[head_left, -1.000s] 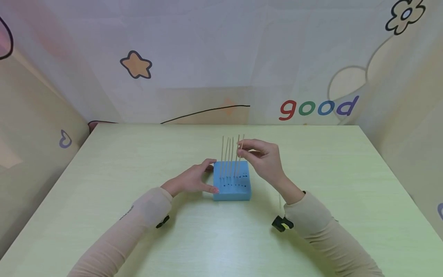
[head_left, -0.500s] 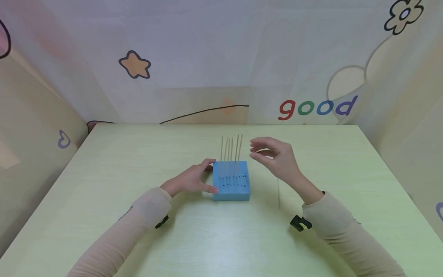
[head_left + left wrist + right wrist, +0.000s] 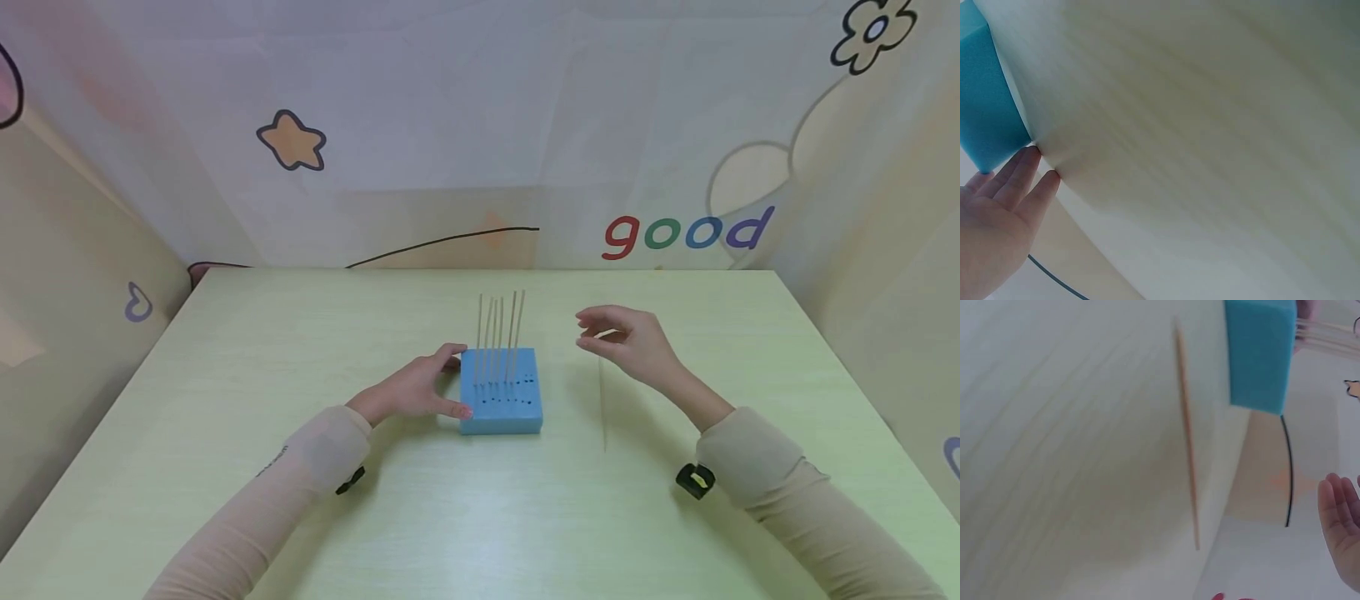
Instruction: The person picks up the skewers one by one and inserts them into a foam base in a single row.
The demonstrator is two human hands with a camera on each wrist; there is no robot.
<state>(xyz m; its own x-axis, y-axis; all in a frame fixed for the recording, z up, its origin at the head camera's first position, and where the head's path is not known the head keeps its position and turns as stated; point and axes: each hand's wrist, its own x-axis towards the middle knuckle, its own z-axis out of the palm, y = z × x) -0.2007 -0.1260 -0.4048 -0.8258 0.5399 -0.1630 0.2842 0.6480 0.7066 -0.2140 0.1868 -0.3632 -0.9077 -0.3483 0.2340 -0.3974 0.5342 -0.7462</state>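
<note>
A blue foam block (image 3: 501, 423) with small holes in its top sits mid-table in the head view. Several thin wooden sticks (image 3: 492, 333) stand upright in it, a few leaning slightly. My left hand (image 3: 412, 387) holds the block's left side, thumb at the near end and forefinger at the far corner. In the left wrist view its fingertips touch the block's lower edge. My right hand (image 3: 630, 342) hovers right of the block, fingers loosely bent and holding nothing. Below it a single wooden stick (image 3: 1187, 437) lies on the table, its far end partly hidden by the hand in the head view.
The pale wooden table (image 3: 315, 333) meets a printed cloth backdrop (image 3: 450, 125) at its back edge. More cloth hangs at both sides. Black camera mounts sit under each wrist, the right one (image 3: 695, 481) just above the table.
My right hand has let go of a stick, which now stands in the block. It has moved right, over the lone stick on the table. My left hand has stayed put.
</note>
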